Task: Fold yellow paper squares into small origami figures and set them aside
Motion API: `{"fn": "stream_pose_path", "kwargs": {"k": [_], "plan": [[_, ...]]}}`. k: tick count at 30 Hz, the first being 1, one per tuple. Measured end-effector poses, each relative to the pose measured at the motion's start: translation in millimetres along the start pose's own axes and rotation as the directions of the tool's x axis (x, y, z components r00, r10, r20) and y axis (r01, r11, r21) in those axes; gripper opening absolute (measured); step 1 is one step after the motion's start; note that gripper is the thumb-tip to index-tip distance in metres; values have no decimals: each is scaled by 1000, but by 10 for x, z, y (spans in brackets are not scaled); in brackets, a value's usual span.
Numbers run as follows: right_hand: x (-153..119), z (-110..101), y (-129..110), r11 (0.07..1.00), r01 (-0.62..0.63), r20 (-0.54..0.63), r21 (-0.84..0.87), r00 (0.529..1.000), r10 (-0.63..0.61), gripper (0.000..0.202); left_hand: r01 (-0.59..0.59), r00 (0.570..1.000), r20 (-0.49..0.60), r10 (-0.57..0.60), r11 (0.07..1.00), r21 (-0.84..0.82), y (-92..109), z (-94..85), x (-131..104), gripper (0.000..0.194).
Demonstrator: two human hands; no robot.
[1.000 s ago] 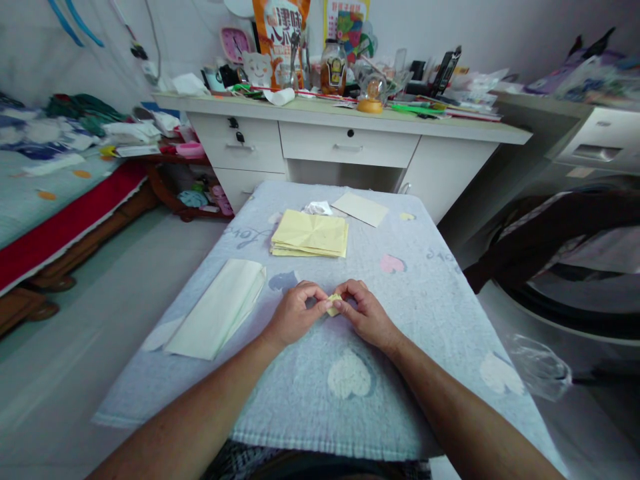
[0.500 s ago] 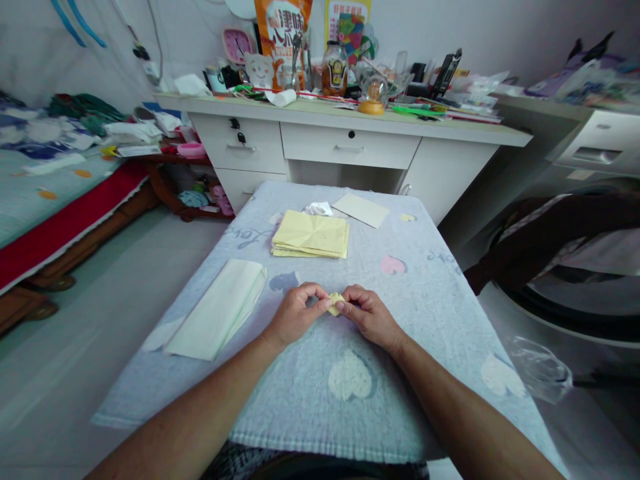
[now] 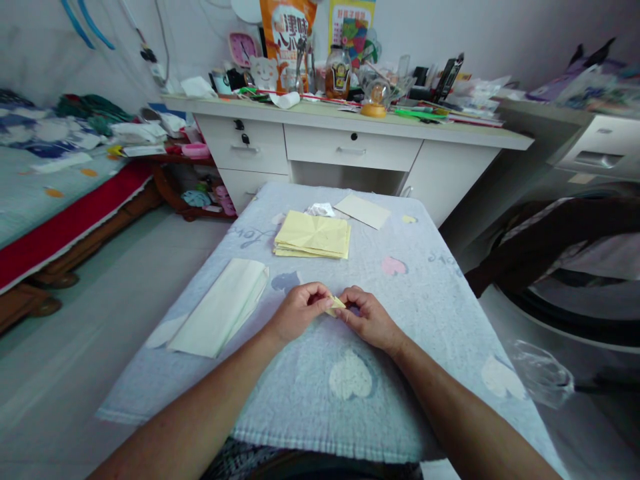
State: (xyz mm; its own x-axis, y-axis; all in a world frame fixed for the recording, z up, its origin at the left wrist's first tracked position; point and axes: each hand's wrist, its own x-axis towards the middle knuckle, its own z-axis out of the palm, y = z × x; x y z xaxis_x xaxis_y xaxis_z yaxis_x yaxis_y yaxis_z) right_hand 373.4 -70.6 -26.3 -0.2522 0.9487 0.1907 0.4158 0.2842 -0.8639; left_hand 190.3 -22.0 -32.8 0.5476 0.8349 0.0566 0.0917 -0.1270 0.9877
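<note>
Between my two hands, over the middle of the cloth-covered table, is a small folded yellow paper (image 3: 336, 306). My left hand (image 3: 301, 310) pinches its left side between thumb and fingers. On the right side, my right hand (image 3: 369, 318) has its thumb and curled forefinger closed on the paper's edge. Farther back lies a stack of yellow paper sheets (image 3: 313, 235) with crease lines on the top one. To the left rests a long folded pale green paper (image 3: 220, 308).
A pale card (image 3: 363, 211) and crumpled white tissue (image 3: 321, 210) lie behind the stack. Beyond the table (image 3: 400, 393) stands a white desk (image 3: 350, 143) crowded with items. A bed (image 3: 75, 207) is at the left, a washing machine (image 3: 600, 150) at the right.
The small yellow paper has changed its angle between my fingers and shows a pointed right end. My right hand has shifted slightly. The whole view has moved a little.
</note>
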Motion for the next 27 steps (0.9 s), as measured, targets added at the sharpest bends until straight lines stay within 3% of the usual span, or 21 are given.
{"fn": "stream_pose_path", "kwargs": {"k": [5,12,18,23,27], "plan": [[0,6,-13,1000,-11,-13,30,1000,11,26,-1,999,-45,-2,997,-73,27,-11,4,21],[24,-13,-19,1000,26,-21,-15,999,-26,41,113,994,31,-109,981,-160,9,24,1,27],[14,-5,-9,1000,6,-40,-19,999,-6,37,78,995,67,-67,982,-170,41,24,0,24],[11,47,-10,994,-44,-52,105,997,49,26,97,995,42,-89,947,-305,56,44,-12,28],[18,80,-10,980,-70,-54,185,995,81,25,100,995,48,-89,944,-314,17,67,-4,28]]}}
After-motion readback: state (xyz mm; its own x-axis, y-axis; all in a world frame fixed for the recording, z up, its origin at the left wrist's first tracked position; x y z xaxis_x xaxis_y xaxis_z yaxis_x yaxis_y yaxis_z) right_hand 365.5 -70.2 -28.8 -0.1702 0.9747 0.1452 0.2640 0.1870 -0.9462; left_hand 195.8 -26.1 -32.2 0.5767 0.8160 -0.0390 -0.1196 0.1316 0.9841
